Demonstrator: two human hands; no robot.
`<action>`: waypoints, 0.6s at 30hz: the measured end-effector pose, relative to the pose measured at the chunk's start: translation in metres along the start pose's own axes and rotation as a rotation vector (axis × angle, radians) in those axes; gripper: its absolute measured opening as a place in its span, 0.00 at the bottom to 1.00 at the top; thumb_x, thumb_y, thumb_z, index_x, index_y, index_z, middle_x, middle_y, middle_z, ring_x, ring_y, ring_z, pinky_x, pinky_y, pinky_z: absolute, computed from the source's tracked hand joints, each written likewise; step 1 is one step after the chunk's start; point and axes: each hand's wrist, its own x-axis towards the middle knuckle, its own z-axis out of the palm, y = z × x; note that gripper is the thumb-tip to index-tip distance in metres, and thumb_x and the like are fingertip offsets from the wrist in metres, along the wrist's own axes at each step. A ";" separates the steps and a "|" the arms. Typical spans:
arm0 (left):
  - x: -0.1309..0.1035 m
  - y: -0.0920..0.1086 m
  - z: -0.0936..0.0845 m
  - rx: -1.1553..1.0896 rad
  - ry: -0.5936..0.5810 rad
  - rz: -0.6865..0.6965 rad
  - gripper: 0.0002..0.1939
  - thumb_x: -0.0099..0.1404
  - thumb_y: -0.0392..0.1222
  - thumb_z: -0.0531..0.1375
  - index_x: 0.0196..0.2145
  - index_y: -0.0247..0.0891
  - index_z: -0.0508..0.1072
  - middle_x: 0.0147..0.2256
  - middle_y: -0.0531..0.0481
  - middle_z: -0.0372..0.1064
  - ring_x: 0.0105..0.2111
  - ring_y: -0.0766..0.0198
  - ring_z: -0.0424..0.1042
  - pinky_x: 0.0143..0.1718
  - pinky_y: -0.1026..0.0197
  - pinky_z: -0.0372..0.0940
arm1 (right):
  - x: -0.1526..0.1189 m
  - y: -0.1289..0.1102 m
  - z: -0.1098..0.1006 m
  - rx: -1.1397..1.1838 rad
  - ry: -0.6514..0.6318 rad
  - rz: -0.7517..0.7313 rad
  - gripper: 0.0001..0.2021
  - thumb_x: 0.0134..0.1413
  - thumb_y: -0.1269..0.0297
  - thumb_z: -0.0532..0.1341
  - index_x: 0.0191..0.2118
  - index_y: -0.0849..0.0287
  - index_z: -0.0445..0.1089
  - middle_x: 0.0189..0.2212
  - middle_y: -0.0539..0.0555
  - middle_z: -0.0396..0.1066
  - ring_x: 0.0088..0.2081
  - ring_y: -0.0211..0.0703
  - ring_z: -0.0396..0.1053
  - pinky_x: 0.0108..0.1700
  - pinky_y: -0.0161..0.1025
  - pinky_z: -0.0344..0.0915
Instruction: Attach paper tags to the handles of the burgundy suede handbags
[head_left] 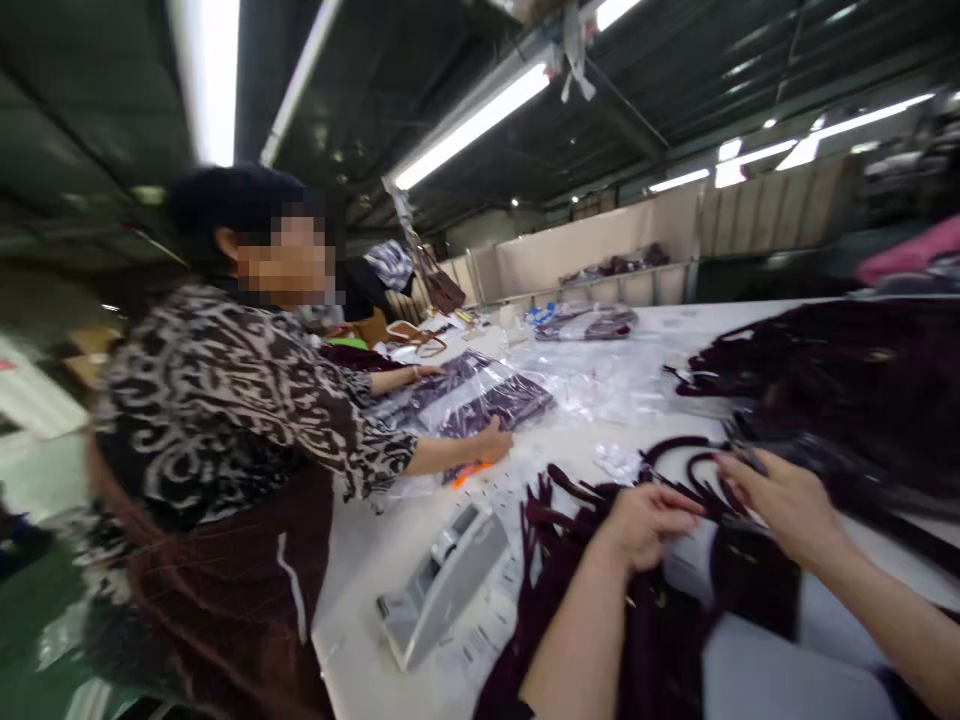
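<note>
Over a dark maroon bag (754, 575) with straps, my two hands are raised a little apart. My left hand (646, 522) has its fingers drawn together and pointing right, beside the curved dark straps (679, 445); what it pinches, if anything, is too small to make out. Dark-handled scissors or snips (744, 450) are in my right hand (780, 495), its fingers curled round them. More maroon straps and pieces (555, 560) lie under and left of my left forearm. White sheets (787, 670) show below the bag.
A grey tape dispenser (446, 585) stands on the white table (360, 610). At the left, a person in a patterned top handles a plastic-wrapped maroon item (487, 395). A large maroon pile (847, 390) lies at right, clear plastic bags (622, 380) mid-table.
</note>
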 end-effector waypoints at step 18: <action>-0.126 0.095 -0.130 1.614 0.269 0.137 0.05 0.50 0.32 0.58 0.28 0.35 0.68 0.30 0.49 0.66 0.33 0.61 0.65 0.37 0.60 0.60 | -0.038 -0.063 -0.039 0.319 0.066 0.138 0.05 0.42 0.65 0.63 0.25 0.61 0.67 0.20 0.51 0.67 0.17 0.34 0.63 0.17 0.31 0.58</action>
